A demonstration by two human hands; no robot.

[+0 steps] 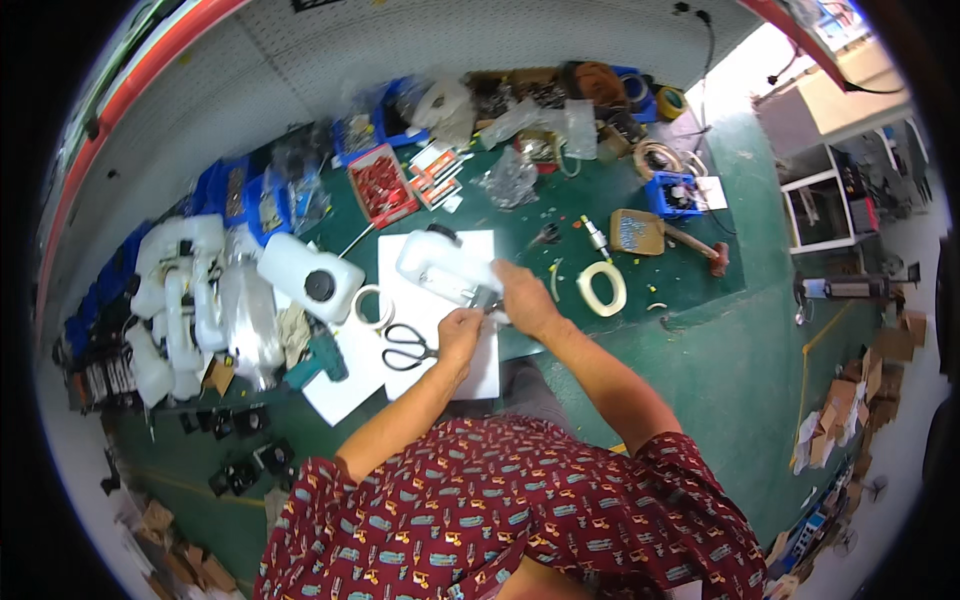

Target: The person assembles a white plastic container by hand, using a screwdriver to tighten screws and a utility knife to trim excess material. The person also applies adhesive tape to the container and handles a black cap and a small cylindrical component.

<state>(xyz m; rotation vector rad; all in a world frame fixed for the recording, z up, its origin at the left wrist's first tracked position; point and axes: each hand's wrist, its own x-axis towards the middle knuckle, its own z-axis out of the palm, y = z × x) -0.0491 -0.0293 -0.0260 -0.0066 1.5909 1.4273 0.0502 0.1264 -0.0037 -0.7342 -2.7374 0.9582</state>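
A translucent white plastic tank with a black cap lies on white sheets at the bench's near edge. At its near right end my left hand is closed, fingertips on a small greyish part. My right hand is curled at the same end, just right of that part; what its fingers grip is hidden. Black-handled scissors lie left of my left hand, below a roll of white tape. A second white tank with a black cap stands further left, above a teal power drill.
A red box of small red parts sits behind the tank. To the right are a coil of pale tubing, a cardboard tray of small parts and a hammer. Several white tanks crowd the left end; blue bins line the back.
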